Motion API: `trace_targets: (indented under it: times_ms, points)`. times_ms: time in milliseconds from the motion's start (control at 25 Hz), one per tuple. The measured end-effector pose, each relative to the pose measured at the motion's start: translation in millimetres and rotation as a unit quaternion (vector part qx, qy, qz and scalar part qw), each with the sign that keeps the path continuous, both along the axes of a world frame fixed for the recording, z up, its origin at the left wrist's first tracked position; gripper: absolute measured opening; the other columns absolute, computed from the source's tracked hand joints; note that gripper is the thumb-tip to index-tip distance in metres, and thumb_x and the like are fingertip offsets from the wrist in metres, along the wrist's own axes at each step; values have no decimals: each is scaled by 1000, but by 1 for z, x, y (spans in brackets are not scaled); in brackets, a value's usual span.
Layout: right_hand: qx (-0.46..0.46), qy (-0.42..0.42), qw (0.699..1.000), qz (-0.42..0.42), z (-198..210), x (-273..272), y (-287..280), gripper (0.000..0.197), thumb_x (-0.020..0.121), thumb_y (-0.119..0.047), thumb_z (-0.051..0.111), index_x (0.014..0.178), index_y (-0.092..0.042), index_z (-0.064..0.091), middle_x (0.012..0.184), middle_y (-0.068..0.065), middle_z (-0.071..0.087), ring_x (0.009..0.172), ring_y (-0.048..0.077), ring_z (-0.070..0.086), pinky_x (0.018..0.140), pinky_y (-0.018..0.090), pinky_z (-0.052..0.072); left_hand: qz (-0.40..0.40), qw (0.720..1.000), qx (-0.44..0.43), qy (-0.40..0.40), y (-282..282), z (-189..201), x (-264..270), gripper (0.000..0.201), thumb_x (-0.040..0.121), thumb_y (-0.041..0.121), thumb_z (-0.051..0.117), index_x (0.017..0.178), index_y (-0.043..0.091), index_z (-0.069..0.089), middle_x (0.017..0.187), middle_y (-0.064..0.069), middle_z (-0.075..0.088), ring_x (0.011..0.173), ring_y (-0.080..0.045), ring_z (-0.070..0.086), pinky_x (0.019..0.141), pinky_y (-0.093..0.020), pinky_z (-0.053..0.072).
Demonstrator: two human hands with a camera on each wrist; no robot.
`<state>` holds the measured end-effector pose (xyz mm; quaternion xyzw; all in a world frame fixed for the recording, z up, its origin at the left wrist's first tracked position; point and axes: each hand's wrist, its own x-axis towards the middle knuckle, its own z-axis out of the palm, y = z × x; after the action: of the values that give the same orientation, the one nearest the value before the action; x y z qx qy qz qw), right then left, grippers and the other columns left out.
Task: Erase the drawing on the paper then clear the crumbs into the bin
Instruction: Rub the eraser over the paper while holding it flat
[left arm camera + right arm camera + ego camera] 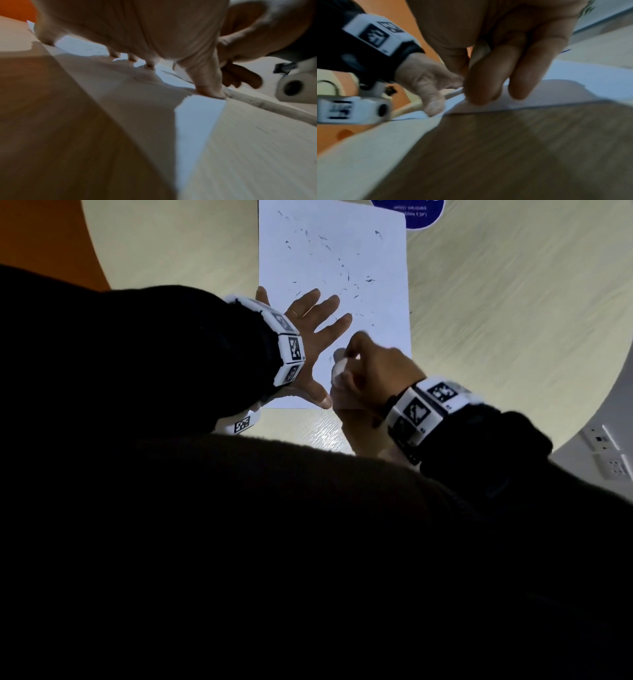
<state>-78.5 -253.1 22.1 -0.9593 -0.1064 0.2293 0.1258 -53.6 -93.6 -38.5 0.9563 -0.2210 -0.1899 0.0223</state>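
Head view, left hand (308, 337) flat on paper (342, 251), right hand (370, 371) gripping eraser (339, 368)

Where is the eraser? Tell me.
In the head view, the eraser is pinched in the right hand, low on the paper, beside the left hand.

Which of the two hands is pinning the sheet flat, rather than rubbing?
The left hand: fingers spread flat on the paper. The right hand is curled around a white eraser.

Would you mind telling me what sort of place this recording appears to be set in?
Probably an office or meeting room, though I cannot be sure: a pale wood-grain table with a rounded edge, wall sockets low beside it, and a round blue printed sticker on the tabletop.
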Motion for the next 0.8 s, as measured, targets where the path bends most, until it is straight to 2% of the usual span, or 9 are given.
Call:
trace_targets:
  times_ms: [80, 160, 280, 320, 400, 440, 640, 760, 800]
  points:
    - [-5, -49, 998, -50, 2, 18, -1, 29, 95, -30, 44, 117, -10, 46, 85, 10, 54, 85, 32, 59, 75, 38, 46, 5, 1000, 4, 6, -1, 1, 1, 126, 53, 92, 43, 149, 35, -16, 159, 7, -18, 147, -19, -14, 103, -74, 4]
    - [-10, -65, 996, -59, 2, 15, 1, 28, 95, -28, 43, 114, -8, 46, 78, 6, 50, 77, 31, 55, 69, 37, 43, 6, 1000, 0, 5, 0, 1, 2, 127, 51, 94, 40, 149, 36, -16, 159, 7, -18, 147, -19, -14, 103, -74, 4]
    - [-9, 7, 1000, 8, -3, -15, 3, 32, 93, -30, 49, 118, -11, 42, 75, 1, 47, 74, 27, 49, 69, 36, 42, 3, 1000, -15, -11, 2, -1, -1, 131, 40, 98, 21, 150, 35, -12, 160, 6, -14, 147, -19, -10, 101, -76, 7]
    - [-13, -7, 1000, 9, -4, -12, 2, 32, 92, -31, 49, 117, -12, 43, 78, 2, 48, 74, 26, 50, 68, 36, 42, 2, 1000, -16, -10, 2, -1, -1, 132, 37, 97, 17, 150, 35, -12, 160, 6, -14, 147, -19, -10, 101, -76, 7]
    - [-22, -114, 992, -47, -4, 8, 0, 27, 91, -31, 48, 111, -13, 48, 77, 6, 50, 73, 28, 55, 64, 34, 40, 0, 1000, -18, -7, 1, -1, 0, 131, 40, 97, 21, 150, 36, -13, 160, 6, -15, 147, -19, -11, 102, -76, 5]
    - [-29, -117, 990, -67, -2, 16, 0, 26, 92, -29, 46, 112, -12, 48, 79, 9, 53, 75, 29, 56, 65, 35, 41, -1, 1000, -21, -8, 1, -1, 2, 130, 42, 98, 24, 150, 36, -14, 160, 6, -15, 147, -19, -12, 102, -75, 4]
    - [3, -2, 1000, 9, -4, -12, -2, 31, 92, -31, 49, 115, -12, 42, 84, 6, 54, 79, 29, 55, 71, 37, 45, 4, 1000, -19, -15, 1, -4, 0, 127, 50, 94, 38, 151, 35, -11, 160, 6, -14, 147, -19, -11, 101, -76, 6]
    - [-29, -109, 992, -51, 1, 5, -6, 29, 93, -26, 46, 116, -9, 46, 80, 6, 48, 74, 28, 49, 65, 33, 35, 5, 1000, -10, 0, 0, -1, 2, 129, 43, 96, 29, 150, 36, -15, 160, 7, -17, 147, -19, -13, 102, -75, 3]
    - [-36, -116, 990, -67, 2, 7, -6, 27, 94, -25, 44, 116, -8, 46, 76, 4, 45, 72, 26, 45, 64, 33, 32, 6, 1000, -8, 1, 0, -1, 2, 130, 43, 96, 28, 150, 36, -14, 160, 7, -17, 147, -19, -13, 102, -75, 2]
